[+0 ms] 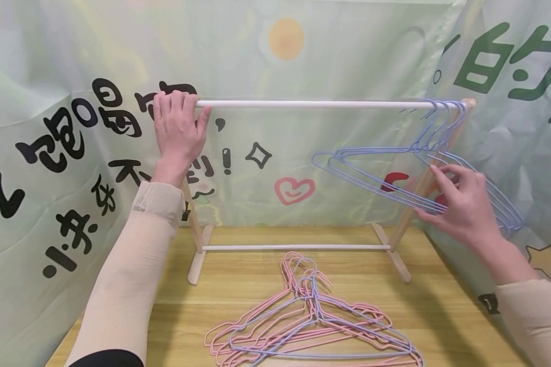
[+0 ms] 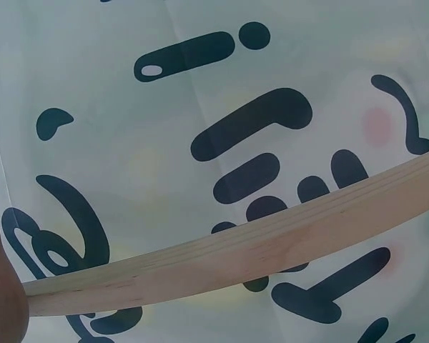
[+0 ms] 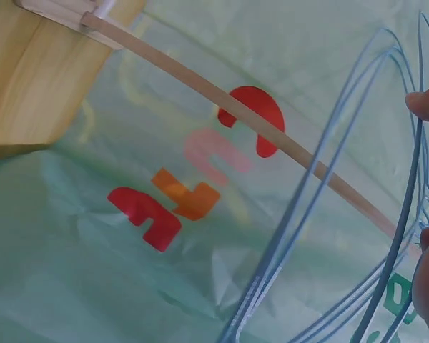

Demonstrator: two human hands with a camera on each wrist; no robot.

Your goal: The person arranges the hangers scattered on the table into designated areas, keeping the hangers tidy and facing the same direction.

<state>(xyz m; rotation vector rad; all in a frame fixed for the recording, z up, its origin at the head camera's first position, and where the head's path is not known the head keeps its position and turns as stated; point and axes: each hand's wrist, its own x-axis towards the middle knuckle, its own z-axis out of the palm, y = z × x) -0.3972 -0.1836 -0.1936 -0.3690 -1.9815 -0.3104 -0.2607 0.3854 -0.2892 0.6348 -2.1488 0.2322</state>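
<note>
Several blue wire hangers [image 1: 376, 149] hang bunched by their hooks at the right end of the clothes rack's white top bar [image 1: 303, 104]. My right hand [image 1: 468, 206] is at the front of this bunch, thumb and index finger apart; in the right wrist view, fingertips [image 3: 424, 106] meet the blue wires. My left hand [image 1: 179, 125] grips the rack's upper left corner, fingers over the end and thumb along the bar. On the wooden table lies a tangled pile of pink hangers [image 1: 257, 321] and blue hangers [image 1: 319, 306].
The wooden rack stands on two feet [image 1: 196, 267], joined by a low white bar [image 1: 298, 247]. One slanted upright [image 2: 200, 264] crosses the left wrist view. Behind is a pale green printed curtain [image 1: 372, 51]. The wooden table [image 1: 441, 306] extends to the front.
</note>
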